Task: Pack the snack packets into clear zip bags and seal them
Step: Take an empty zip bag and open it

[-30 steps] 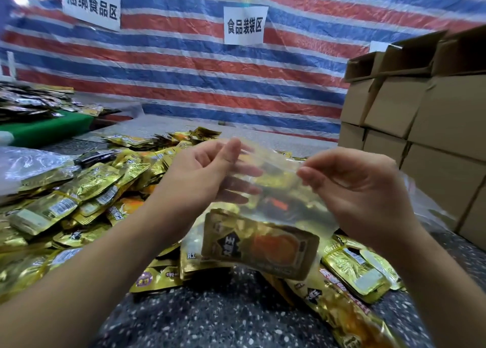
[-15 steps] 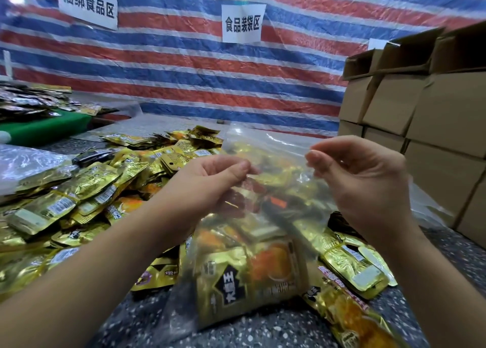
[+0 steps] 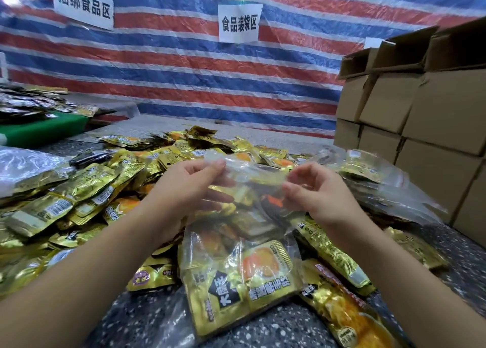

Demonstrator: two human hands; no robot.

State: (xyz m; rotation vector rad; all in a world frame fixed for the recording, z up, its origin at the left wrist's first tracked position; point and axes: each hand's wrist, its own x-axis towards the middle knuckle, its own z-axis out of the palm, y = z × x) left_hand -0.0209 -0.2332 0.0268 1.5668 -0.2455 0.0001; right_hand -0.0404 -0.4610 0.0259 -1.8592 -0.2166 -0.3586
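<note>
Lowered since half a second ago, the clear zip bag (image 3: 244,232) hangs with its gold snack packet (image 3: 244,279) resting on the speckled table (image 3: 263,329). Left hand (image 3: 184,187) and right hand (image 3: 318,192) pinch its top edge, above the heap of loose packets (image 3: 86,197).

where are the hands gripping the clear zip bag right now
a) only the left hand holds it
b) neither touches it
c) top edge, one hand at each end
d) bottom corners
c: the left hand and right hand each pinch an end of the clear zip bag along its top edge, with the gold snack packets hanging low inside.
</note>
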